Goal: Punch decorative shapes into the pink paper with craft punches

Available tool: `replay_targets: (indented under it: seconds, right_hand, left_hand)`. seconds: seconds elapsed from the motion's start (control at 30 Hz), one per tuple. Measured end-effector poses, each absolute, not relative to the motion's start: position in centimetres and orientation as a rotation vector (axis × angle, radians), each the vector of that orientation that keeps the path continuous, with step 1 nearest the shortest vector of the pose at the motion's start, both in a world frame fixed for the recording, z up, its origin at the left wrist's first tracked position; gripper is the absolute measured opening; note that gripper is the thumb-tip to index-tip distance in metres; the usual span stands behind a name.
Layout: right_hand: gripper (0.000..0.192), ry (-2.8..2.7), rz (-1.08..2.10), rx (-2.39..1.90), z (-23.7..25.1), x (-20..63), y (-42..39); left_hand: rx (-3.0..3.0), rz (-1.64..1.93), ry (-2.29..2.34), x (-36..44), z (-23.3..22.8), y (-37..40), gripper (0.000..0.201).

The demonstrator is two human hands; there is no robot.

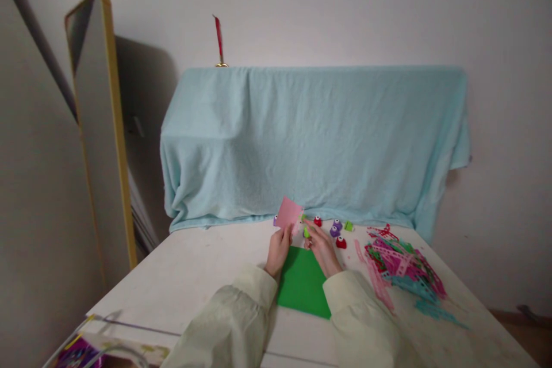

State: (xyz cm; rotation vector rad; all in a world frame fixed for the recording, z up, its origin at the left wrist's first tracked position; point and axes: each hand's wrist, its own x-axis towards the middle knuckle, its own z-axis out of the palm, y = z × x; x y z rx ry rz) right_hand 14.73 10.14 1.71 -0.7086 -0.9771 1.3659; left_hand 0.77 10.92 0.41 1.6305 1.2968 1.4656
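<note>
My left hand (279, 248) is closed on the lower edge of a pink sheet of paper (287, 213), which it holds tilted up above the table. My right hand (321, 246) has its fingers closed around a small light-green craft punch (306, 232) at the right edge of that paper. Fingers partly hide the punch, so I cannot tell whether the paper sits in its slot. Below both hands lies a green sheet (304, 284), flat on the table. Just beyond my right hand are a red punch (341, 242) and a purple punch (334, 232).
A loose heap of colored strips with cut-out holes (403, 264) covers the table's right side. Another green punch (349, 226) stands near the back edge. A light-blue cloth (319, 138) drapes over something behind the white table (207, 264). A framed mirror (101, 126) leans at left.
</note>
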Motion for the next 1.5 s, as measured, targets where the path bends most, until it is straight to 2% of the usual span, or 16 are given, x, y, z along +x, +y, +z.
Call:
replay_targets:
  seconds: [0.5,1.03,1.2,1.4,1.5]
  right_hand:
    - [0.031,-1.094,1.285,-0.718,0.7,14.4,10.5]
    - [0.028,-0.916,1.273,-0.751,0.0,15.0,11.5]
    - [0.036,-0.796,1.355,-0.672,0.0,15.4,12.0]
    - [0.058,-0.988,1.276,-0.718,-0.2,14.9,11.5]
    - [0.055,-1.09,1.278,-0.729,-0.2,14.8,11.7]
  left_hand:
    - [1.664,1.355,1.04,1.9,0.0,11.0,0.048]
    - [1.739,1.296,1.1,1.0,0.2,10.4,0.044]
    - [1.681,1.367,1.179,1.0,-0.1,10.9,0.047]
    - [1.668,1.433,1.203,1.0,0.0,11.0,0.048]
    - [1.651,1.453,1.204,0.9,-0.1,11.1,0.049]
